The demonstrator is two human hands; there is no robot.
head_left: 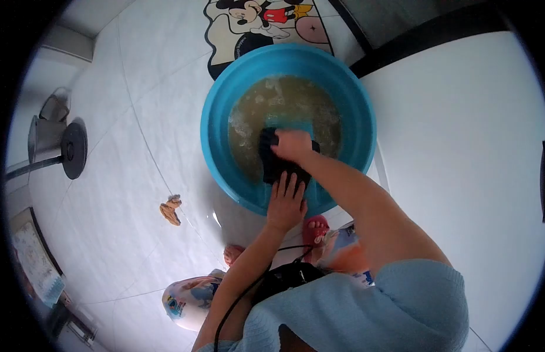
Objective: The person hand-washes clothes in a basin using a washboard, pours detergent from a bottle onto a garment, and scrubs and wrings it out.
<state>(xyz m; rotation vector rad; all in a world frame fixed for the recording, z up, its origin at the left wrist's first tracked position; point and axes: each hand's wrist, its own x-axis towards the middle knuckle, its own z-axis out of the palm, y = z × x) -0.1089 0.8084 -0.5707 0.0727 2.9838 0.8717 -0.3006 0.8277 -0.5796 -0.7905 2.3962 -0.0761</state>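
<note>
My right hand [293, 145], closed in a fist, grips black cloth [272, 164] inside a round blue tub [211, 138] of cloudy water [249, 108]; my left hand [286, 206] presses its near end, fingers spread.

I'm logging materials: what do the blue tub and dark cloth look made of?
Blue tub: probably moulded plastic with a smooth satin finish, from its even colour and rounded rim. Dark cloth: apparently matte fabric, since it bunches softly; fibre unclear.
</note>
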